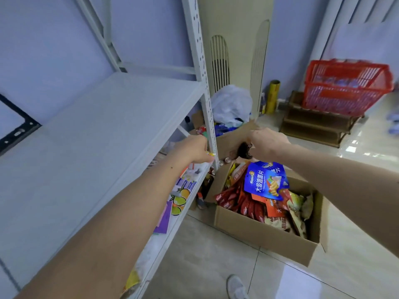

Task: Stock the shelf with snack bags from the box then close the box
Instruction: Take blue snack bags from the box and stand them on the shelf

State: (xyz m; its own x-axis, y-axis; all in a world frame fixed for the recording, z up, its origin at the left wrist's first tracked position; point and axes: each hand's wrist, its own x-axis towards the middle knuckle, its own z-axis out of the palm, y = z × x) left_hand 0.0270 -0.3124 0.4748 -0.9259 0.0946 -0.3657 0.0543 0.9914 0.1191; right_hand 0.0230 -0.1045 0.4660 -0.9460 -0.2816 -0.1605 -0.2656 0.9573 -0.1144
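An open cardboard box [265, 236] stands on the floor to the right of the white metal shelf [97, 130]. It is full of snack bags, mostly red ones [244, 203]. My right hand [267, 143] hovers over the box's far end with fingers curled down, and it holds a blue snack bag [264, 183] that hangs above the pile. My left hand [194, 149] reaches out beside the shelf's upright post [207, 104], above the lower shelf. Its fingers are turned away from me, and a small yellow bit shows at their tips. The upper shelf board is bare.
The lower shelf holds colourful packets [179, 197]. Behind the box are a second carton [228, 137] and a white plastic bag [233, 104]. A tall cream unit [235, 50] stands at the wall. A red basket [345, 87] sits on a brown rack at the right. My shoe [236, 287] is on the tiles.
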